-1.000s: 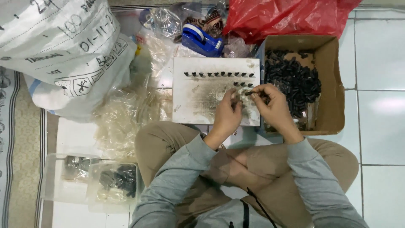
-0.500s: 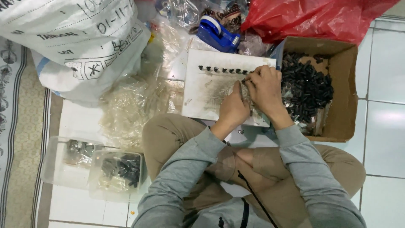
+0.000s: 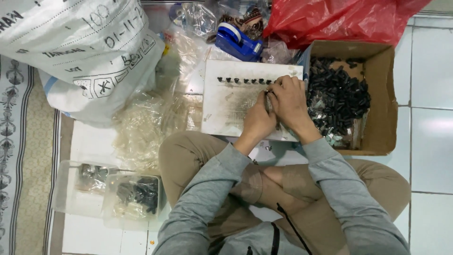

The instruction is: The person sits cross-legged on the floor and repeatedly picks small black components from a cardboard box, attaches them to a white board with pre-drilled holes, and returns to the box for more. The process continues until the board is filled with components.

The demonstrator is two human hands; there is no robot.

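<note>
Head view: two hands meet over a white board on the floor.

Left hand (image 3: 258, 120) and right hand (image 3: 289, 101) touch at the right end of a row of small black parts (image 3: 243, 80) on the white board (image 3: 226, 111); fingers pinched narrow, what they grip is hidden. Cardboard box (image 3: 384, 94) of black pieces stands just right.

White sack (image 3: 80, 52): top left, bulging, black printed markings.
Red plastic bag (image 3: 339, 21): top right, crumpled.
Cardboard box (image 3: 384, 94): right, open, brown.
Clear bags (image 3: 141, 127): centre-left, heaped.
</note>
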